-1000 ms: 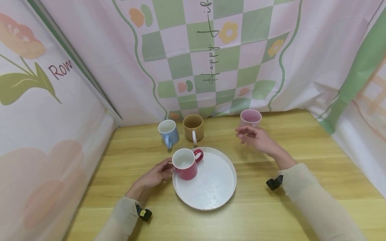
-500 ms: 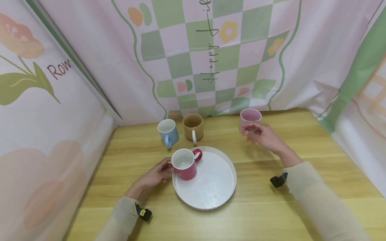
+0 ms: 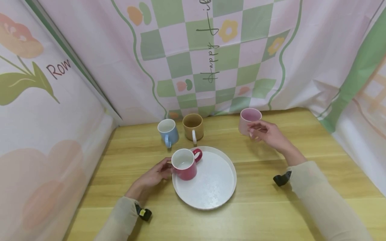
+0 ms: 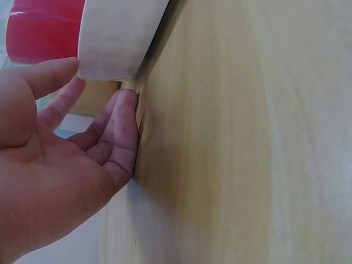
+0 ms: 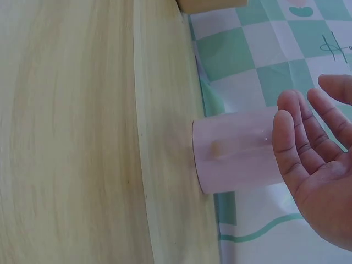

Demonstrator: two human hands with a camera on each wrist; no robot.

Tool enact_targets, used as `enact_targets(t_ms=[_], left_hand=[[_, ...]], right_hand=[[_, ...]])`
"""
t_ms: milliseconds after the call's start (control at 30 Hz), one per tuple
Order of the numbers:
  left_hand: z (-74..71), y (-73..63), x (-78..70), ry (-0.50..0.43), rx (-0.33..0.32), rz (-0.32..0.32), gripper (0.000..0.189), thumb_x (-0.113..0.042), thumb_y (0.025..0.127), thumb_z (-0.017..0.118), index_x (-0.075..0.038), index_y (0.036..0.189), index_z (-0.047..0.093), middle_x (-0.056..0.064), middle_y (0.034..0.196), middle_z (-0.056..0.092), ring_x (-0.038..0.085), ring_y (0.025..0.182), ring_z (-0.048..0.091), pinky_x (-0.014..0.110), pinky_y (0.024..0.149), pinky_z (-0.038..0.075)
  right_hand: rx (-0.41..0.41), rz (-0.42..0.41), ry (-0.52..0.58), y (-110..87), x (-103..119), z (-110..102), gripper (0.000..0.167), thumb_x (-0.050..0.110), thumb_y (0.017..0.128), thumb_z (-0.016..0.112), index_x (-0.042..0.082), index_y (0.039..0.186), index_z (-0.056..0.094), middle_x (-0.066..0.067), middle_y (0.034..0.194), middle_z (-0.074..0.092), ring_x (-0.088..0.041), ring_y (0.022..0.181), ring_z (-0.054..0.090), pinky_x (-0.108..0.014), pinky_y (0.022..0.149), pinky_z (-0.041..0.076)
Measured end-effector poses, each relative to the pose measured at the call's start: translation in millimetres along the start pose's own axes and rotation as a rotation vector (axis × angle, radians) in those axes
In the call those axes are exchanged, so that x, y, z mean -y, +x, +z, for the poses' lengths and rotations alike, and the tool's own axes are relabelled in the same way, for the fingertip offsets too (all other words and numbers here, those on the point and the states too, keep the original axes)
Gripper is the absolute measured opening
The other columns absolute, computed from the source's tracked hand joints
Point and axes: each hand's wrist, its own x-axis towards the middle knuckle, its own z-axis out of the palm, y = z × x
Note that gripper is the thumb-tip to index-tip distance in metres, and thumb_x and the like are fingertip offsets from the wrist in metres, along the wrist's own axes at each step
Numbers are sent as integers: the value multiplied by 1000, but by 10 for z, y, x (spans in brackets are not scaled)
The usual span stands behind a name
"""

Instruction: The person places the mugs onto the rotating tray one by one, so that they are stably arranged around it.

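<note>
A red mug [image 3: 187, 171] with a white inside stands upright at the left side of a round white tray [image 3: 215, 180]. Beside them is my left hand [image 3: 155, 174]; in the left wrist view its thumb and a fingertip are right at the rim of the tray [image 4: 118, 41], the other fingers loosely bent over the wood. My right hand [image 3: 269, 135] hovers in front of the pink mug [image 3: 245, 126], covering part of it. In the right wrist view its fingers are spread and relaxed, overlapping the top end of that mug [image 5: 234, 154].
Behind the tray stand a light blue mug [image 3: 172, 136] and a brown mug [image 3: 194, 130] with a white handle, both handles facing forward. A patterned cloth [image 3: 205, 60] hangs at the back edge of the wooden table [image 3: 250, 214], with more cloth at both sides.
My right hand has shifted right and slightly away from me, from the pink mug's front left toward its right side. The left hand, tray and mugs stay in place.
</note>
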Motion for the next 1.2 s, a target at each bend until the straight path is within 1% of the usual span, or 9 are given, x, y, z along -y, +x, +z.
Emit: enact_targets(t_ms=[100, 200, 300, 400, 533, 667, 933, 1067, 1200], left_hand=[[-7, -1, 1, 8, 6, 16, 48, -12, 103, 52, -12, 149, 38, 25, 138, 52, 22, 115, 53, 32, 88, 50], [-7, 1, 5, 9, 2, 9, 48, -11, 103, 52, -13, 149, 39, 24, 137, 53, 22, 116, 53, 32, 88, 50], [-1, 5, 11, 5, -4, -5, 48, -11, 102, 52, -15, 148, 40, 22, 136, 54, 21, 115, 53, 32, 87, 50], [8, 7, 16, -10, -6, -11, 47, -12, 102, 53, -17, 148, 41, 20, 136, 55, 20, 112, 53, 32, 87, 50], [7, -3, 15, -23, 0, 12, 47, -12, 102, 53, -14, 148, 40, 23, 135, 54, 18, 110, 54, 31, 86, 50], [6, -7, 3, -34, 1, 20, 48, -11, 102, 53, -13, 148, 40, 23, 134, 54, 17, 109, 53, 30, 86, 49], [18, -6, -7, -51, -4, 5, 47, -11, 102, 53, -14, 147, 41, 22, 135, 54, 19, 111, 53, 32, 87, 48], [20, -4, -7, -53, -4, 4, 47, -11, 102, 54, -14, 147, 41, 21, 134, 55, 18, 110, 53, 31, 86, 49], [17, -2, 0, -47, 1, 12, 47, -12, 102, 54, -12, 147, 40, 23, 134, 54, 17, 109, 53, 30, 86, 49]], right_hand=[[-8, 13, -2, -8, -8, -21, 40, 24, 101, 60, 0, 133, 57, -1, 108, 70, -13, 89, 71, -34, 74, 61], [-20, 27, -12, -19, -12, -41, 39, 23, 101, 60, 1, 133, 57, -12, 116, 68, -13, 90, 71, -36, 73, 61], [-33, 40, -24, -31, -23, -64, 38, 22, 101, 60, 1, 132, 57, -17, 121, 66, -11, 91, 71, -36, 73, 61], [-43, 62, -39, -41, -44, -90, 38, 23, 101, 61, 2, 132, 57, -15, 121, 66, -8, 91, 69, -36, 73, 61], [-48, 86, -40, -40, -90, -121, 40, 26, 100, 62, 3, 133, 57, -8, 118, 68, -7, 91, 68, -37, 74, 61], [-54, 85, -30, -26, -134, -138, 41, 25, 100, 62, 2, 133, 57, -11, 118, 67, -7, 89, 68, -37, 74, 61], [-68, 73, -36, -44, -194, -175, 37, 19, 101, 60, 1, 133, 56, -16, 118, 64, -7, 89, 67, -35, 74, 61], [-81, 90, -44, -46, -209, -183, 36, 18, 101, 60, 1, 133, 56, -13, 117, 63, -8, 89, 66, -36, 75, 61], [-91, 132, -40, -37, -212, -176, 36, 19, 100, 60, 2, 132, 55, -8, 115, 64, -10, 90, 66, -36, 76, 61]])
